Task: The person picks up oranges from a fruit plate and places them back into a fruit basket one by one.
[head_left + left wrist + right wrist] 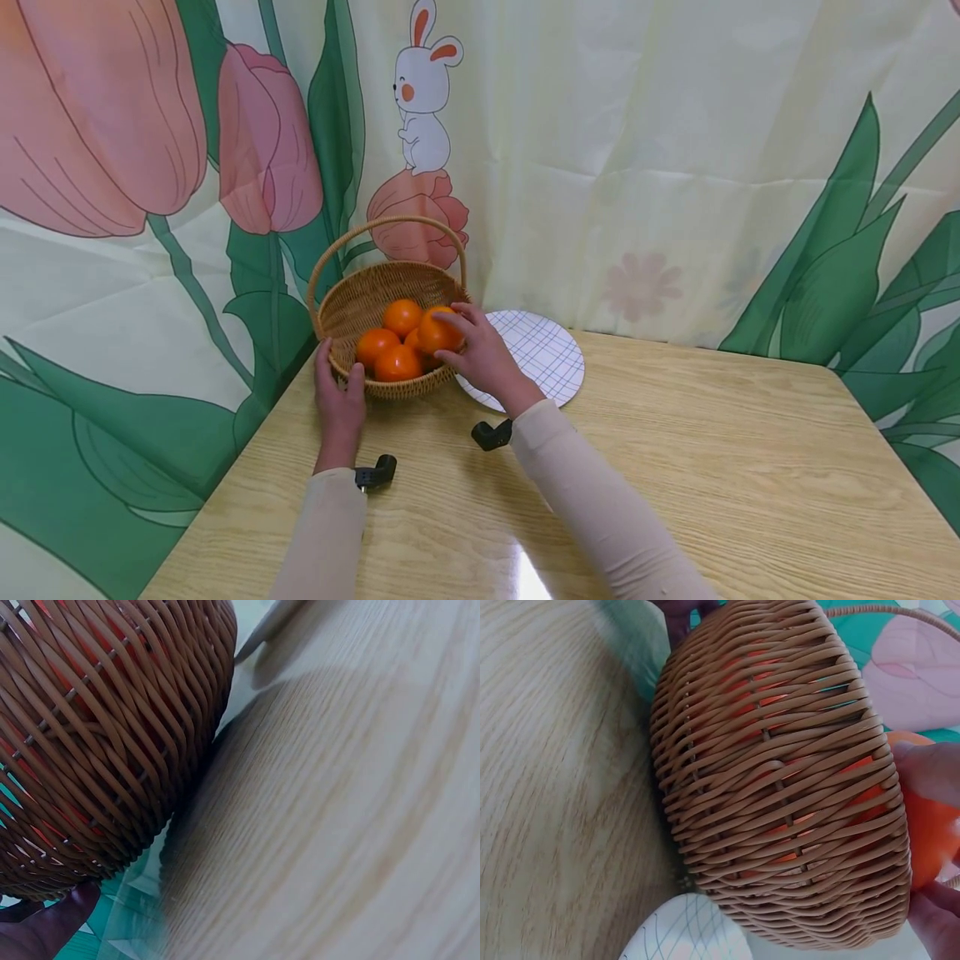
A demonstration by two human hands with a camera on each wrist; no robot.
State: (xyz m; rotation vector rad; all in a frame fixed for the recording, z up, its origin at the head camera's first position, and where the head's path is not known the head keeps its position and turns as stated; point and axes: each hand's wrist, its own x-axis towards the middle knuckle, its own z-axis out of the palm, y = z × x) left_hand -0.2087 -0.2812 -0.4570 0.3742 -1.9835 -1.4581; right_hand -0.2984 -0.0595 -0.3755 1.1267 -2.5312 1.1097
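A brown wicker basket point(390, 389) with an arched handle stands at the back left of the table, its opening towards me. Several glossy, round orange fruits point(398, 363) lie inside. My left hand point(341, 408) grips the basket's left rim; in the left wrist view its thumb point(64, 919) presses the weave. At the right side of the basket my right hand point(483, 354) holds one orange fruit point(437, 332) between thumb and fingers, above the others. In the right wrist view that held fruit point(930, 832) shows just past the rim. The weave partly hides the rest.
A round white plate point(551, 358) with blue grid lines lies right of the basket, partly behind my right hand. The wooden table point(712, 450) stretches to the right. A curtain point(637, 167) printed with tulips and a rabbit hangs directly behind and along the left side.
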